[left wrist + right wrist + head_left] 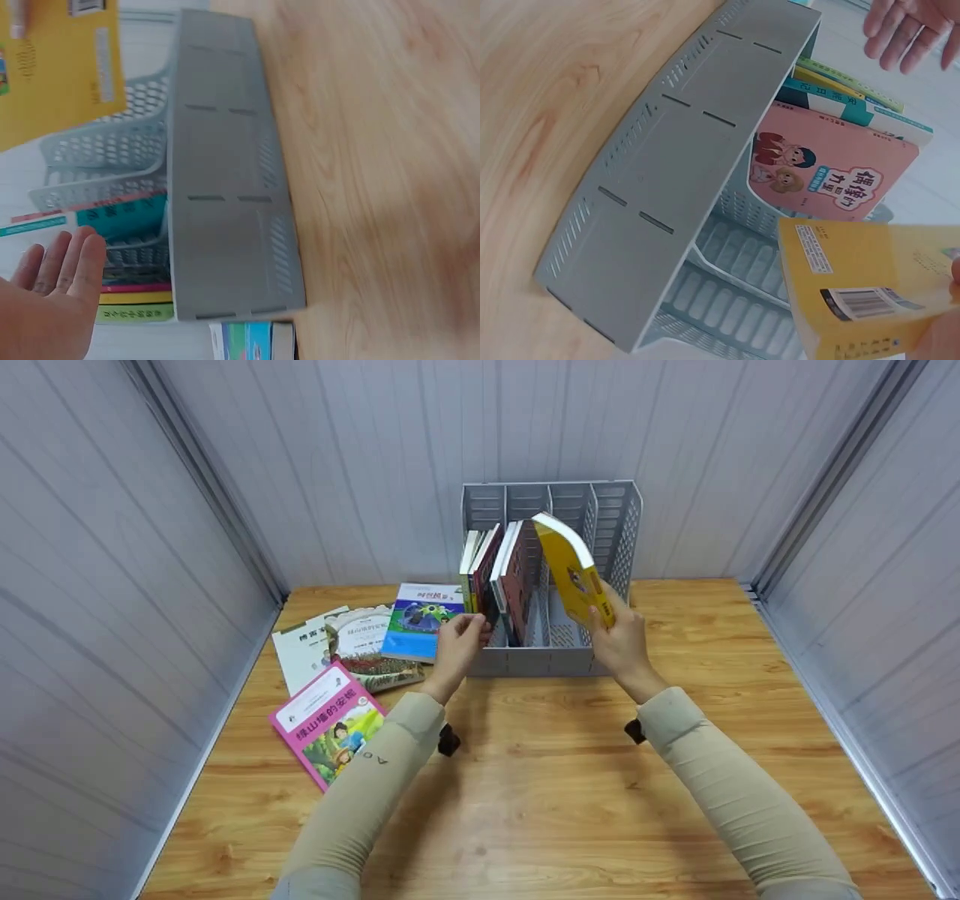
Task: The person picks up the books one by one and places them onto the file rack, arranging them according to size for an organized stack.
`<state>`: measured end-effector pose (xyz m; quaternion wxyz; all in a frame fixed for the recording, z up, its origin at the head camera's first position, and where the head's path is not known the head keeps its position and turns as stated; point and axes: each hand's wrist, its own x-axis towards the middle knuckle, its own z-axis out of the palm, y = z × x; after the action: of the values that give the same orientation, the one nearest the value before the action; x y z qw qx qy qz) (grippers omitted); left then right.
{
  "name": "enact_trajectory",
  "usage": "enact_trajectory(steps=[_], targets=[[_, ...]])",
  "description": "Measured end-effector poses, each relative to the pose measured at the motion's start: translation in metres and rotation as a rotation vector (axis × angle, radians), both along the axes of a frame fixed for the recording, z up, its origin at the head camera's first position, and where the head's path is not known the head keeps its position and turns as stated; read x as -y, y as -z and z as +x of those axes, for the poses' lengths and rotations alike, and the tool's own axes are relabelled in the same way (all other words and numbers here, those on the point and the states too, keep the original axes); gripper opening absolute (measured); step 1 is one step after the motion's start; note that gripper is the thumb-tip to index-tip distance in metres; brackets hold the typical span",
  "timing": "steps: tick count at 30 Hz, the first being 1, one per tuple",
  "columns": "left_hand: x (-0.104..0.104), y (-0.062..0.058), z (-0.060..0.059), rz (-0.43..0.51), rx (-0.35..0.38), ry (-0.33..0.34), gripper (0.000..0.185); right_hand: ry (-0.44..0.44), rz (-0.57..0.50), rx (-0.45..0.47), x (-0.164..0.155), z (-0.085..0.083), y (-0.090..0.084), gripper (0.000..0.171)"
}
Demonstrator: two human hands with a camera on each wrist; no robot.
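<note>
My right hand (pixel 622 643) grips a yellow book (pixel 564 566) by its spine side, with the thumb on one cover. The book is tilted over the grey desk file rack (pixel 540 662), in front of its right-hand compartments. In the right wrist view its barcode (pixel 866 302) faces the camera. Near the rack's front left corner is my left hand (pixel 459 649), its fingers loosely extended and holding nothing in the left wrist view. Several thin books (pixel 480 559) stand in the leftmost compartment. Beside them, the second holds a pink-covered book (pixel 829 161) and a teal-and-white one (pixel 855 110).
Left of the rack, several books lie on the wooden tabletop (pixel 555 780): a blue one (pixel 409 641), a pink-bordered one (pixel 322 720), a white one (pixel 296 652) and one with a plant-pattern cover (pixel 364 634). Light panel walls (pixel 337 472) enclose the table's back and sides.
</note>
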<state>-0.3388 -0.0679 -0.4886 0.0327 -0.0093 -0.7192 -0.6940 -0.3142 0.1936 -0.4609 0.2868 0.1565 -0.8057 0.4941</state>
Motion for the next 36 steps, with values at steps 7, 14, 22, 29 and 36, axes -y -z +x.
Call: enact_trajectory(steps=[7, 14, 22, 29, 36], targets=[[-0.003, 0.015, -0.008, -0.398, -0.147, 0.035, 0.030, 0.052, -0.165, 0.166, -0.003, -0.010, -0.003, 0.038], [-0.007, 0.031, -0.016, -0.743, -0.180, 0.093, 0.033, 0.074, -0.255, 0.283, -0.002, -0.019, -0.010, 0.040], [-0.010, 0.040, -0.021, -1.099, -0.217, 0.189, 0.031, 0.105, -0.313, 0.455, -0.001, -0.031, -0.017, 0.043], [-0.014, 0.047, -0.022, -1.359, -0.454, 0.142, 0.018, 0.196, -0.369, 0.455, 0.006, -0.044, -0.020, 0.042], [-0.017, 0.051, -0.023, -1.420, -0.559, 0.077, 0.019, 0.259, -0.365, 0.416, 0.005, -0.054, -0.017, 0.040]])
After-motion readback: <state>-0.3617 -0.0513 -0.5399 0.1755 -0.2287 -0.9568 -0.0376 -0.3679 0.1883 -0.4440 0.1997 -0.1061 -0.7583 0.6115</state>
